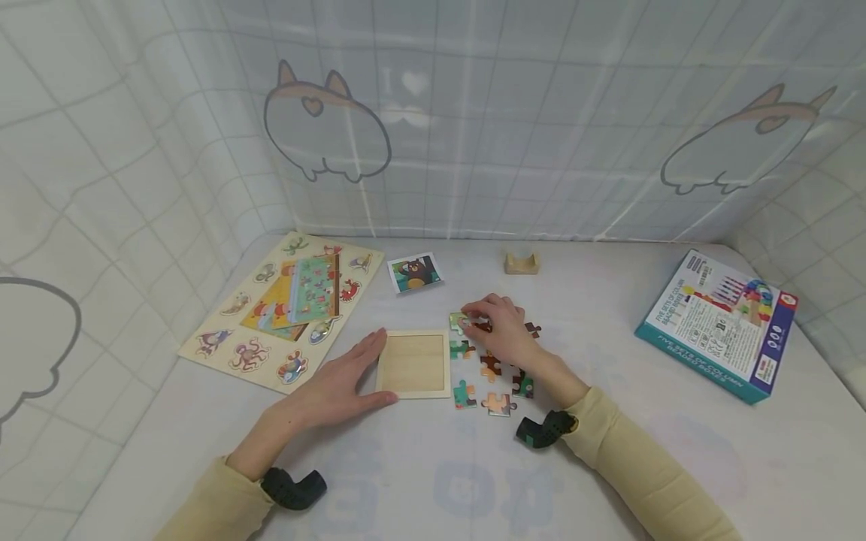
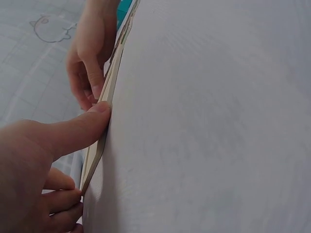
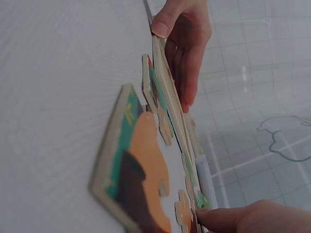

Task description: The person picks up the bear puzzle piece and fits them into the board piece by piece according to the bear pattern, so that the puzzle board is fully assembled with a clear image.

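- Left hand [image 1: 341, 387]: fingers extended and released, touching the tray at its left side and near edge, apparently steadying it.
- Right hand [image 1: 504, 330]: thumb and fingertips pinch a green-patterned jigsaw piece beside the tray's far right corner.
- Square wooden tray [image 1: 414, 364]: lies flat between the hands, base exposed.
- Loose jigsaw pieces [image 1: 499, 404]: spread right of the tray.
- Green-patterned jigsaw piece [image 1: 456, 321]: step in hand appears to be pickup; the next move likely calls for lifting, then aligning with a tray corner.

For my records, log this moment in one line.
left hand: touches wooden puzzle tray; right hand: pinches green jigsaw piece; other jigsaw pieces: beside tray
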The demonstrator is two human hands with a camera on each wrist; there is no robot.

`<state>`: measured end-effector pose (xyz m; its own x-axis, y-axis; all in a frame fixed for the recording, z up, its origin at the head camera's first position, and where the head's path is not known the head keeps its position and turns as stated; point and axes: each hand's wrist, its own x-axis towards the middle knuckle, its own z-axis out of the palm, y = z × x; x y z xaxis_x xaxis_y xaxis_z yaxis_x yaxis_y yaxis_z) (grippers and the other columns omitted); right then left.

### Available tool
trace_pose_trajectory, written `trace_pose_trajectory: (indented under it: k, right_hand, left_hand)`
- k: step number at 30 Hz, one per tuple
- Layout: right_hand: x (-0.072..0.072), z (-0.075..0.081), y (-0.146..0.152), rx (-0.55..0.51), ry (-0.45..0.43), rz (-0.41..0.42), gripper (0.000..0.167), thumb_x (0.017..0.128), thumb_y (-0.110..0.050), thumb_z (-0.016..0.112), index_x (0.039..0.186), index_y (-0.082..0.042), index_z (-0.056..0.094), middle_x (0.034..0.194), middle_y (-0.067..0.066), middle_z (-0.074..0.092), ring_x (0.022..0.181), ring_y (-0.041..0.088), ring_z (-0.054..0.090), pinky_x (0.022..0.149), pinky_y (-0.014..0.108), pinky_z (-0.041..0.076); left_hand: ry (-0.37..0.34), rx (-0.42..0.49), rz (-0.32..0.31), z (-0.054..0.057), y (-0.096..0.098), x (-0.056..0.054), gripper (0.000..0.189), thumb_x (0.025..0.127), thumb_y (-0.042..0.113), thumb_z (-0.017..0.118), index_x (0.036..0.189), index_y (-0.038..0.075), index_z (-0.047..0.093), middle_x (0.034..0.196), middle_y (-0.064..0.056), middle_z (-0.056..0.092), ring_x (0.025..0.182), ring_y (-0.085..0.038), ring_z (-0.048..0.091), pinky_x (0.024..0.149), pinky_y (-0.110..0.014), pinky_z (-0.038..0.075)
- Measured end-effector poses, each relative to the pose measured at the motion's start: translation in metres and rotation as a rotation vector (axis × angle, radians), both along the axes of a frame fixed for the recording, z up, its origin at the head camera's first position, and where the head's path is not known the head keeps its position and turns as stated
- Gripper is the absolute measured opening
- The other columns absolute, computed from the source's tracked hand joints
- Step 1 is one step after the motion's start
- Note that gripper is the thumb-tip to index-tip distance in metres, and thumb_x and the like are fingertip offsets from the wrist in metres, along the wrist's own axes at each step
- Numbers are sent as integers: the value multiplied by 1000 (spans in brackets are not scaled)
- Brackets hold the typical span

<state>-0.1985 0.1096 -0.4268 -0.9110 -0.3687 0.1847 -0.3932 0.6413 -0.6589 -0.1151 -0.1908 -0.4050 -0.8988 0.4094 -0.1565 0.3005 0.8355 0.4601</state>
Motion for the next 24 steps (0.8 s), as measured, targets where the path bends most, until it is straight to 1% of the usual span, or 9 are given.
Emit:
trace_pose_trajectory:
  k: [11, 16, 20, 24]
  right_hand:
    - [1, 0, 0, -1, -11, -23, 25, 93, -23, 73, 113, -8, 70, 108, 7, 63, 105, 26, 51, 90, 49, 31]
    - [1, 0, 0, 17, 33, -2, 26, 93, -26, 73, 110, -7, 71, 105, 6, 63, 102, 26, 50, 90, 49, 33]
    - [0, -2, 1, 44, 92, 29, 24, 93, -26, 72, 109, -7, 72, 102, 5, 62, 100, 25, 50, 89, 49, 35]
    - [-1, -4, 2, 57, 115, 47, 23, 95, -26, 71, 109, -8, 72, 101, 3, 61, 98, 24, 49, 87, 47, 35]
  left_hand:
    - [1, -8, -1, 1, 0, 0, 101, 88, 64, 64, 161, 11, 19, 167, -7, 17, 153, -31, 22, 120, -51, 30]
    - [-2, -11, -4, 0, 0, 0, 101, 88, 64, 64, 161, 11, 18, 168, -7, 17, 153, -31, 21, 120, -51, 30]
    - [-2, -7, -4, 0, 0, 0, 101, 88, 63, 64, 161, 11, 18, 168, -8, 17, 153, -31, 21, 120, -51, 30]
    - [-6, -4, -4, 0, 0, 0, 101, 88, 63, 65, 161, 11, 18, 168, -8, 16, 153, -31, 21, 120, -51, 29]
